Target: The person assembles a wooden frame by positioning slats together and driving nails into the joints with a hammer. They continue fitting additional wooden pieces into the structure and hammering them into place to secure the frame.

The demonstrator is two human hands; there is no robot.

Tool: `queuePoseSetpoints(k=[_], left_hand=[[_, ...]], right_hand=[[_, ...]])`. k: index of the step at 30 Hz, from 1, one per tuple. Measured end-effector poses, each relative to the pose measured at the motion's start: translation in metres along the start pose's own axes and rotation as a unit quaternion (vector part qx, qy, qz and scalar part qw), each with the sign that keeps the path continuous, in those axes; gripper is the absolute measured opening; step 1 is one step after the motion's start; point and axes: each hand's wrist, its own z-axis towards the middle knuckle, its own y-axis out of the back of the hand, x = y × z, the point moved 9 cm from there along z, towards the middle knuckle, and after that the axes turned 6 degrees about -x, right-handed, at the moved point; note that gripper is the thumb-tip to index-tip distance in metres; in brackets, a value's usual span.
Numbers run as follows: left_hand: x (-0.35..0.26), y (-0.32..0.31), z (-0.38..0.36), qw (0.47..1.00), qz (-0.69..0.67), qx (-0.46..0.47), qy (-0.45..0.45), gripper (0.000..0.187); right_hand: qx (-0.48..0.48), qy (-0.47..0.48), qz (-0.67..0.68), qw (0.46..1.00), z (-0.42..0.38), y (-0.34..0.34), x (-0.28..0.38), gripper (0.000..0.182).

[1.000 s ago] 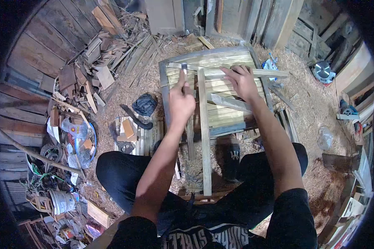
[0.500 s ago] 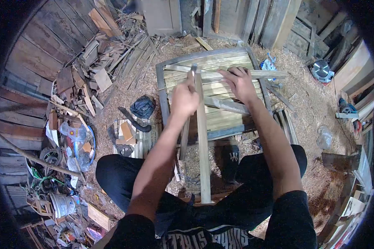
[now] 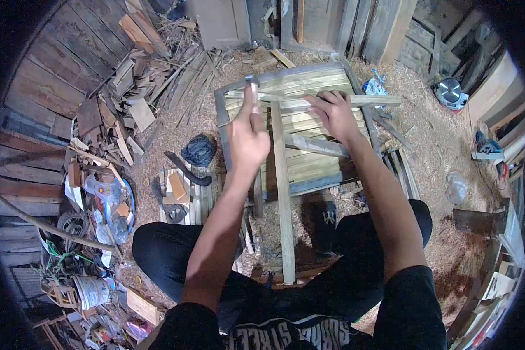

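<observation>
Left hand (image 3: 248,142) holds a hammer (image 3: 251,82)

It curls around it, just left of upper middle. The right hand (image 3: 336,115) is on a wood strip (image 3: 374,101), upper middle (I can't tell if it grips). A stick (image 3: 283,192) runs down the centre.

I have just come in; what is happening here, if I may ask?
A seated person is working on wood. The left hand grips what looks like a hammer, its head seemingly raised. The right hand is at a pale crosswise strip, which lies over a slatted panel with a grey frame. Another long strip runs from near that crosswise strip back toward the person's lap. Whether the two strips are already joined, I cannot tell.
</observation>
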Motion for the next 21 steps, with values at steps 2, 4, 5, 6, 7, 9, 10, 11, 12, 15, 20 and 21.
queuePoseSetpoints(k=[2,4,5,6,7,9,10,11,12,15,20,21], left_hand=[[-0.006,-0.005,-0.003,0.998,0.052,0.042,-0.004,0.050],[0.016,-0.018,0.004,0.993,0.073,0.087,0.021,0.051],[0.034,-0.029,0.006,0.986,0.095,0.132,0.048,0.052],[0.023,-0.017,0.011,0.993,0.100,0.038,-0.048,0.054],[0.006,-0.009,0.010,0.993,0.101,0.040,-0.047,0.054],[-0.016,0.012,0.011,0.999,0.045,-0.009,0.026,0.053],[-0.013,0.009,0.008,0.999,0.036,-0.002,0.034,0.053],[-0.005,0.005,0.007,0.999,0.036,-0.003,0.035,0.053],[0.000,-0.011,0.004,0.994,0.097,0.044,-0.040,0.054],[0.016,-0.027,0.004,0.989,0.094,0.049,-0.101,0.058],[0.007,-0.009,0.001,0.998,0.059,0.023,-0.018,0.061],[0.019,-0.022,0.000,0.992,0.098,0.058,-0.056,0.060]], right_hand=[[0.002,-0.001,0.005,1.000,-0.001,-0.002,-0.001,0.040],[0.002,-0.002,0.010,1.000,0.001,-0.001,-0.001,0.039],[-0.002,-0.001,0.010,1.000,0.002,0.001,-0.001,0.039],[-0.004,-0.004,0.010,1.000,0.000,0.000,0.000,0.038],[-0.003,-0.006,0.011,1.000,-0.001,-0.001,0.001,0.038],[-0.002,-0.007,0.003,1.000,-0.001,-0.001,-0.002,0.038],[-0.002,-0.008,0.003,1.000,-0.002,0.000,-0.002,0.038],[-0.003,-0.010,0.004,1.000,-0.002,0.000,-0.001,0.038],[-0.005,-0.011,0.004,1.000,-0.001,0.001,-0.001,0.037],[-0.008,-0.009,0.008,1.000,-0.001,-0.003,-0.004,0.036],[0.001,-0.016,0.010,1.000,-0.003,0.001,0.000,0.036],[-0.002,-0.013,0.013,1.000,-0.001,0.001,-0.001,0.036]])
